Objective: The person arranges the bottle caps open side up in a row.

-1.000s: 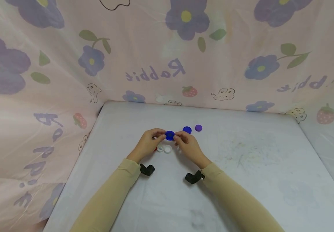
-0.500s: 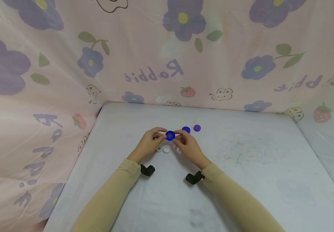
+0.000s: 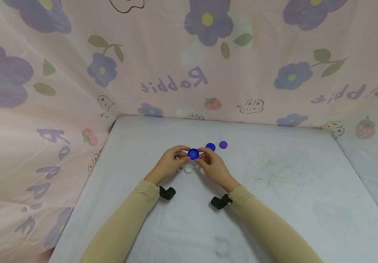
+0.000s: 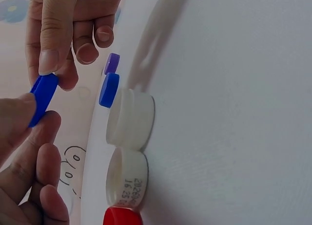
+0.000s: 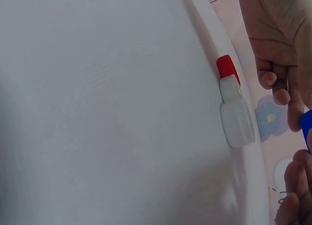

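A blue bottle cap (image 3: pixel 193 153) is held up above the table, its hollow inside facing the head camera. My left hand (image 3: pixel 168 161) pinches its left edge between thumb and fingers. On the opposite edge, my right hand (image 3: pixel 214 165) grips it the same way. In the left wrist view the raised blue cap (image 4: pixel 44 99) shows edge-on between both thumbs. Below the hands lie two white caps, the wider one (image 3: pixel 188 168) beside a smaller one (image 4: pixel 127 178) with printed digits. A red cap (image 4: pixel 123 217) adjoins the smaller one; my left hand hides it in the head view.
Beyond my right hand, another blue cap (image 3: pixel 210 147) lies on the white-covered table (image 3: pixel 274 204), with a purple cap (image 3: pixel 223 144) to its right. A flower-patterned curtain (image 3: pixel 162 54) rises behind the table and along its sides.
The held blue cap has tilted so its hollow side faces the head camera more fully, and it shifts slightly right. Both hands keep their grip; the caps on the table stay put.
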Tool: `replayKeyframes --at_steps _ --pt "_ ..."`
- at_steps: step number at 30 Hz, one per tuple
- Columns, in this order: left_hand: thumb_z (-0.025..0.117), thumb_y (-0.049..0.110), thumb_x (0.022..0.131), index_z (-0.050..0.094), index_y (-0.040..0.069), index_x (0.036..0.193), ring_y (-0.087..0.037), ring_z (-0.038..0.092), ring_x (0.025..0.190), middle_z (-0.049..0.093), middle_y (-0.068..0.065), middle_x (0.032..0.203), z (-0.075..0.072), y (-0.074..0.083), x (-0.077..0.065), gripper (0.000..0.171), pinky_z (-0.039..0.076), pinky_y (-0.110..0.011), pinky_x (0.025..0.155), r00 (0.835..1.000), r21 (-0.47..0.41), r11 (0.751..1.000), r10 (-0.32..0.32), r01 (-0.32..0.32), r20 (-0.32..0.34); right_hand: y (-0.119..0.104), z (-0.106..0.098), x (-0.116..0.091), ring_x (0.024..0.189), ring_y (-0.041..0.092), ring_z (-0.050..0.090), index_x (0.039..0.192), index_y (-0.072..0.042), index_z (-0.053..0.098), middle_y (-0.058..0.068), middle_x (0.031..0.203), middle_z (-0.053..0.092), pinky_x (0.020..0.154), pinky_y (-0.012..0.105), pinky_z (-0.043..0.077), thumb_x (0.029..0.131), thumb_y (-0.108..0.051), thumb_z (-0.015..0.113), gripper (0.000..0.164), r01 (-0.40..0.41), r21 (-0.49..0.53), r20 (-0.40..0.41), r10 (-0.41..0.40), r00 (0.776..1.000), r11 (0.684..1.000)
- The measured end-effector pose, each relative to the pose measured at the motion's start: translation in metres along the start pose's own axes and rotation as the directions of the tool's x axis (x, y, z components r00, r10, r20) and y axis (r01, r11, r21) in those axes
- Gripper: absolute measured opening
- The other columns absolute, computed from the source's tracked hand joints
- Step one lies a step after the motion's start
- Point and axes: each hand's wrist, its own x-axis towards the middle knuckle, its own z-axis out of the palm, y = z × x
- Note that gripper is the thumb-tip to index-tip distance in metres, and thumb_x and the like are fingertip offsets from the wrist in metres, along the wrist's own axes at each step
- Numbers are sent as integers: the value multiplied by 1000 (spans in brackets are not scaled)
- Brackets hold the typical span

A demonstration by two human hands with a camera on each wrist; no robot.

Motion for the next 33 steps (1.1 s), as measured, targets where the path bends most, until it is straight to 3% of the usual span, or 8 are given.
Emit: replayKeyframes --at_steps 8,19,24,28,33 --pt "71 22 90 60 20 126 -14 59 86 67 6 97 5 2 0 38 50 -32 70 1000 46 999 -5 5 19 4 -2 -4 76 16 57 128 -14 58 -3 92 66 62 30 47 93 -22 67 37 -3 -58 -5 2 1000 998" --pt "72 27 89 65 17 122 -12 58 95 65 8 100 10 -3 4 35 47 -35 86 998 182 983 25 -34 55 8 -5 -9 74 15 56 124 -11 59 -3 88 65 61 28 47 88 -20 73 39 -29 -81 25 31 999 996" --pt "76 28 85 69 18 119 -17 53 106 65 5 112 12 -4 5 36 40 -39 95 993 309 945 80 -102 83 13 -6 -13 75 13 57 123 -13 60 -4 90 63 64 28 48 86 -21 76 41 -44 -106 57 50 997 993" --pt "79 31 82 70 20 117 -20 51 105 65 4 115 15 -3 5 38 35 -42 95 985 429 889 123 -162 118 14 -7 -15 77 12 57 122 -13 60 -3 91 62 69 30 49 86 -22 75 40 -44 -134 79 55 995 990" --pt "80 37 80 69 23 117 -21 48 109 63 5 117 19 -1 4 41 30 -44 96 981 503 846 114 -179 158 16 -9 -17 80 12 58 120 -14 61 -4 91 62 73 31 49 86 -22 76 38 -62 -157 98 78 992 986"
